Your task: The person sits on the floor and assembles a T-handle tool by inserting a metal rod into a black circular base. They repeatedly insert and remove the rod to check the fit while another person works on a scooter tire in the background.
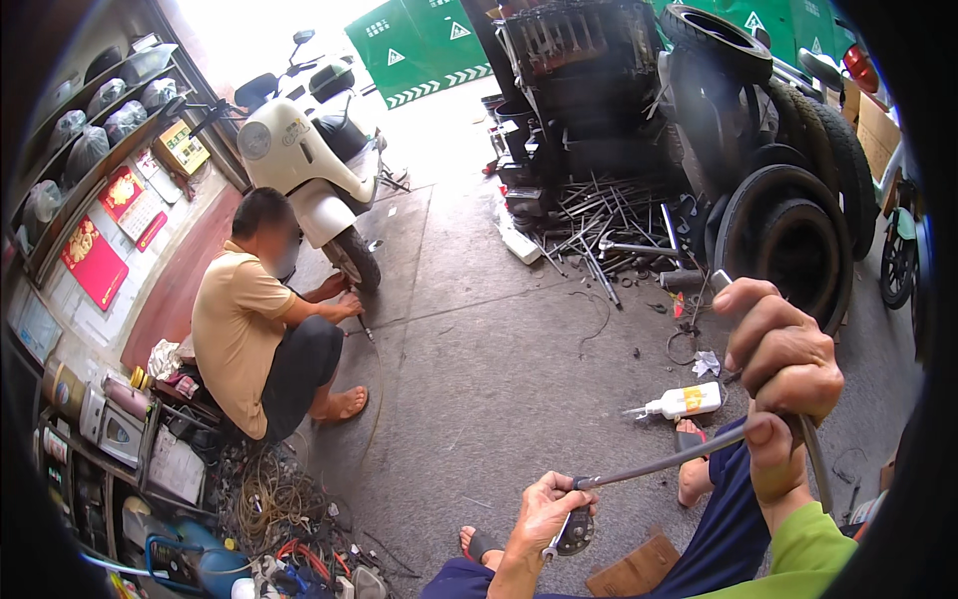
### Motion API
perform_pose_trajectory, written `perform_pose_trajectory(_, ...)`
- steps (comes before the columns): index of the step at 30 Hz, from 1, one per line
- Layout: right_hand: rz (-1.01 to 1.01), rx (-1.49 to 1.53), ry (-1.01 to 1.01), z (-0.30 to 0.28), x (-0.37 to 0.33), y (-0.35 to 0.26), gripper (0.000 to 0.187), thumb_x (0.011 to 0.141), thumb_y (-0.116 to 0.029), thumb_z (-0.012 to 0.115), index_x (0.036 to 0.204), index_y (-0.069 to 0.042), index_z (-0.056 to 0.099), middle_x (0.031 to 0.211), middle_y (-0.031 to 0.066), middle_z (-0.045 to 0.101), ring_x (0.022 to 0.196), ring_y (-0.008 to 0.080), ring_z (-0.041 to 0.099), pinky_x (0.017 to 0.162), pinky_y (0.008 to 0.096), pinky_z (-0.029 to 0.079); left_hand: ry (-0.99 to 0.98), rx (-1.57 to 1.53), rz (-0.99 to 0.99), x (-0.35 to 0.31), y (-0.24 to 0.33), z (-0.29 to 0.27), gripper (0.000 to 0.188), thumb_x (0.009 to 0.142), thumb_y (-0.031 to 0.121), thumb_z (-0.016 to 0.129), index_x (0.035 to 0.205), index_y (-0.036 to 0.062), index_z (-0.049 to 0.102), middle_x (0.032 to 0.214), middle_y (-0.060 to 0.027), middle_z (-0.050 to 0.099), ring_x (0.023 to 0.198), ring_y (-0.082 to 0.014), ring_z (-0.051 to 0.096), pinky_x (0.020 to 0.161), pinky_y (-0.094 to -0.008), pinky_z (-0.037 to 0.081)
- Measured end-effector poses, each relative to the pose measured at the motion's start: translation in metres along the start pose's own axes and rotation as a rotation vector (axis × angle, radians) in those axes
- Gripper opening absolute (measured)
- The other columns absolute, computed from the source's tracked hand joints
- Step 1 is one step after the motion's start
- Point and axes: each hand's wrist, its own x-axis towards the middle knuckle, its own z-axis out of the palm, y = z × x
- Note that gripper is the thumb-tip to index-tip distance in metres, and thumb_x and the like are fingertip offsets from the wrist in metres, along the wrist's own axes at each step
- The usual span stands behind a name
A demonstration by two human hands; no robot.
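My left hand, low in the middle, is closed on a dark round metal part. A slim silver piece shows beside its fingers; I cannot make out its kind. A grey cable or hose runs from the round part up to my right hand. My right hand, raised at the right, has its fingers curled round this cable, which bends down behind the wrist. A pale metal tip pokes out past the right forefinger; whether it belongs to the cable is hidden.
A person crouches at the left, hands at the wheel of a cream scooter. A white bottle lies on the floor. Metal rods and tools are heaped ahead; tyres stand at the right. Tangled wires lie lower left.
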Motion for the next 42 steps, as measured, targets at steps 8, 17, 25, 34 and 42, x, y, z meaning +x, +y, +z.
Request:
perform_pose_trajectory(8,-0.135,-0.011,-0.246,-0.035,-0.001,0.005,0.049,0.066,-0.051,0.082,0.067,-0.012,0.053,0.060,-0.0003,0.052,0.067,0.0180,0.059,0.082,0.0517,0.050,-0.090,-0.106,0.036,-0.005,-0.006,-0.006,0.023,0.083,-0.001,0.069,0.098,-0.0069,0.052,0.089,-0.0194,0.068,0.075,-0.0219,0.069,0.067,-0.0303,0.057)
perform_pose_trajectory(17,-0.141,-0.017,-0.332,-0.039,-0.004,0.006,0.041,0.082,-0.050,0.068,0.080,-0.011,0.055,0.066,0.0007,0.055,0.073,0.0180,0.059,0.091,0.0528,0.045,-0.062,-0.126,0.012,-0.006,-0.004,-0.005,0.025,0.082,-0.002,0.067,0.102,-0.0061,0.051,0.091,-0.0201,0.068,0.078,-0.0232,0.069,0.071,-0.0316,0.057)
perform_pose_trajectory(25,-0.134,-0.020,-0.332,-0.038,-0.001,0.001,0.039,0.082,-0.047,0.069,0.077,-0.010,0.056,0.066,0.0013,0.056,0.074,0.0184,0.060,0.089,0.0533,0.046,-0.023,-0.172,-0.004,-0.010,-0.002,-0.003,0.028,0.082,-0.002,0.069,0.106,-0.0088,0.056,0.093,-0.0187,0.069,0.080,-0.0239,0.070,0.072,-0.0311,0.058)
perform_pose_trajectory(34,-0.185,0.029,-0.261,-0.027,-0.003,0.007,0.040,0.087,-0.049,0.060,0.070,-0.013,0.052,0.062,-0.0002,0.052,0.067,0.0167,0.055,0.084,0.0491,0.043,0.086,-0.128,0.015,-0.027,0.011,0.006,0.024,0.082,-0.003,0.070,0.104,-0.0097,0.064,0.091,-0.0161,0.071,0.081,-0.0208,0.070,0.076,-0.0297,0.058)
perform_pose_trajectory(42,-0.134,-0.020,-0.230,-0.022,-0.004,0.001,0.040,0.082,-0.048,0.066,0.070,-0.013,0.052,0.061,-0.0011,0.051,0.066,0.0161,0.056,0.083,0.0485,0.045,0.012,-0.060,-0.010,-0.020,-0.002,-0.004,0.026,0.084,0.003,0.069,0.108,-0.0055,0.066,0.092,-0.0125,0.071,0.081,-0.0177,0.069,0.070,-0.0267,0.056)
